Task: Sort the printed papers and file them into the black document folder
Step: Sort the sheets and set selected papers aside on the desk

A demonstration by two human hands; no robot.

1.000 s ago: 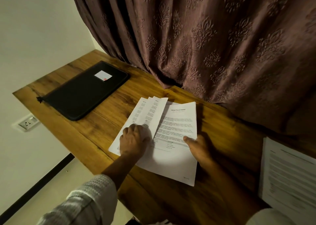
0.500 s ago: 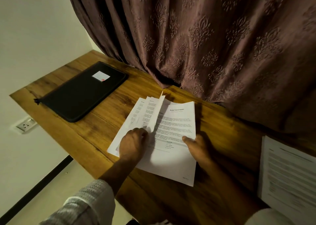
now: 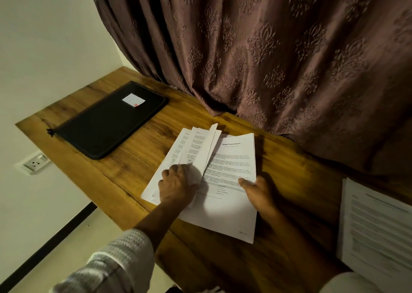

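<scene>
A fanned stack of printed papers [image 3: 231, 159] lies in the middle of the wooden desk [image 3: 138, 172]. My left hand [image 3: 177, 185] grips the left sheets, with one sheet [image 3: 208, 145] lifted on edge and standing nearly upright. My right hand [image 3: 259, 192] holds the right edge of the top page, thumb on its printed face. The black document folder [image 3: 111, 121] lies closed at the desk's far left, with a white label [image 3: 133, 100] on its cover, apart from both hands.
A second printed sheet [image 3: 376, 230] lies at the desk's right edge. A brown patterned curtain [image 3: 267, 58] hangs along the back of the desk. A wall socket [image 3: 35, 163] sits below the desk's left edge, above the floor.
My left hand has raised one sheet from lying flat in the fan to standing almost on edge. My right hand has stayed on the page's right edge.
</scene>
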